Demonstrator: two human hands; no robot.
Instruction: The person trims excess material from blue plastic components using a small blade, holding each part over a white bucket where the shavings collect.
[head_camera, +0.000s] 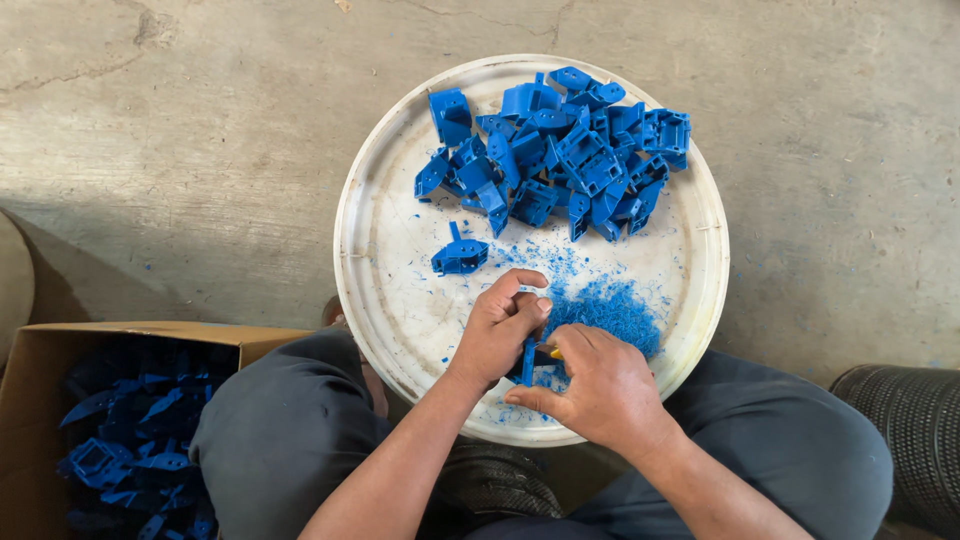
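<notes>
My left hand grips a small blue plastic part over the near edge of a round white tray. My right hand is closed around a tool with a yellow handle, pressed against that part. A heap of blue shavings lies on the tray just beyond my hands. A pile of several blue plastic parts fills the far half of the tray, and one single blue part lies apart from it, left of my hands.
A cardboard box with several blue parts inside stands at my left knee. A black ribbed cylinder lies at the lower right. The tray rests over my legs on a concrete floor.
</notes>
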